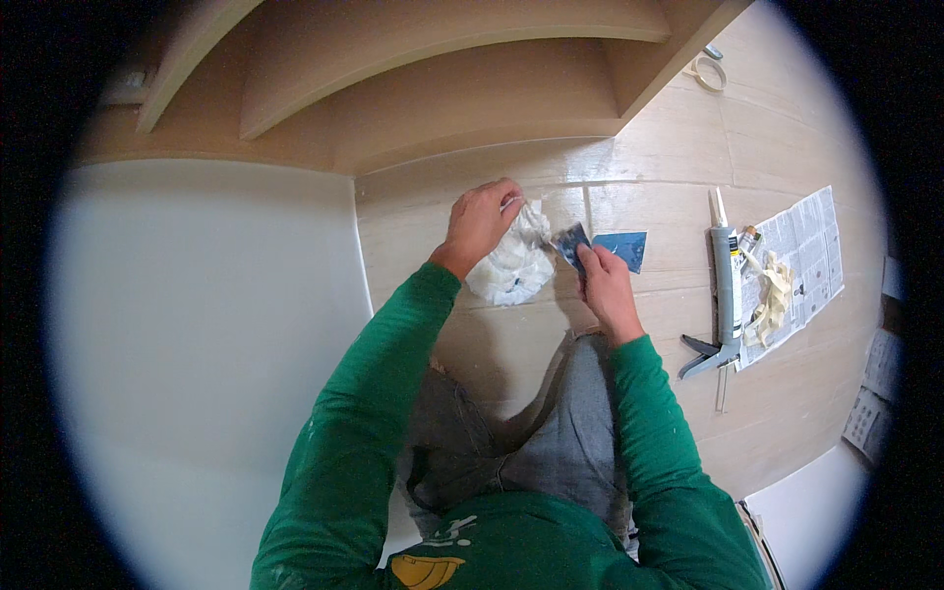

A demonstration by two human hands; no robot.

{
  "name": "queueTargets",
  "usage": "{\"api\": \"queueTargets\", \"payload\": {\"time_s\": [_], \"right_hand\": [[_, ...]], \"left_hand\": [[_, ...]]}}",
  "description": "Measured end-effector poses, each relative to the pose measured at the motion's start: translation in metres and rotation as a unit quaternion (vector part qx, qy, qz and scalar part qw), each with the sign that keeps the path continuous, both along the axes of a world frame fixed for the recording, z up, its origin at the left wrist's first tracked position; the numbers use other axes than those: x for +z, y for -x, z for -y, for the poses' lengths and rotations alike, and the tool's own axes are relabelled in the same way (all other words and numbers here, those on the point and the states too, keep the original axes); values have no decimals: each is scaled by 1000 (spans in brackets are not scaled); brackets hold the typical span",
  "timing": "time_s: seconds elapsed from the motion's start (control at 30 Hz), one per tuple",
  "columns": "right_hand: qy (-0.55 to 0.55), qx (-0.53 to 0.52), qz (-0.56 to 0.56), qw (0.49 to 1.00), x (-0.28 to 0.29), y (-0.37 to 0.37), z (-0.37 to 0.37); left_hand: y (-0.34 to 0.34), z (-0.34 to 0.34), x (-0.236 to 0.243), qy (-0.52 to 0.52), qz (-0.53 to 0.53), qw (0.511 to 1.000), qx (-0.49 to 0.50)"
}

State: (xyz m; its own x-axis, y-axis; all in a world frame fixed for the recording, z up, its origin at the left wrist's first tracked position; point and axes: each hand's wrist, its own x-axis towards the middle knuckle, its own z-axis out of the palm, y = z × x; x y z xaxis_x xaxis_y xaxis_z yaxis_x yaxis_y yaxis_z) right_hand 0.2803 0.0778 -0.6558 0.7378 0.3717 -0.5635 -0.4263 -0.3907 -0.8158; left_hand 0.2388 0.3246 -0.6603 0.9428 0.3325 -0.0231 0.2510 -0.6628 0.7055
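Two bare hands work low over a pale wood-look floor (511,344) beside the base of a light wooden cabinet (442,88), seen from above a kneeling person in a green long-sleeved top and grey trousers. At about eleven o'clock from the picture's centre, the left hand (482,221) is clenched over the top of a crumpled white rag (511,261), which rests bunched on the floor just in front of the person's knees. Just beside it, toward one o'clock, the right hand (605,285) pinches a small dark blue scraper card (570,241) between thumb and fingers, its upper edge tilted toward the rag and almost touching it. A second blue card (621,248) lies flat on the floor at the right hand's one o'clock, close to the fingertips but apart from them. Well off at three o'clock, a grey caulking gun (726,285) lies lengthwise with its nozzle pointing to twelve, its handle at the lower end, along the edge of a spread sheet of newspaper (811,246). A pair of cream-coloured gloves (772,295) lies heaped on that paper. A roll of tape (706,71) sits on the floor at one o'clock, near the cabinet's corner. A white panel (206,344) fills the view from seven to ten o'clock.
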Motion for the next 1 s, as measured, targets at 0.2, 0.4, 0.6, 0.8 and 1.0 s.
{"api": "queueTargets", "payload": {"time_s": [0.2,0.4,0.6,0.8,1.0], "right_hand": [[-56,-15,-80,995,-6,-36,-68],[-20,52,-71,996,-42,-53,-83],[-35,-4,-36,999,-54,-51,-91],[-22,-1,66,998,-73,-67,-101],[-50,-29,-76,995,-58,-73,-107]], "left_hand": [[-37,-6,-10,57,-39,996,51],[-51,-18,-30,-24,-74,997,5],[-64,-11,-26,3,-9,1000,-20],[-71,-8,-31,-23,36,999,-23],[-59,11,-30,-114,-12,993,-29]]}}
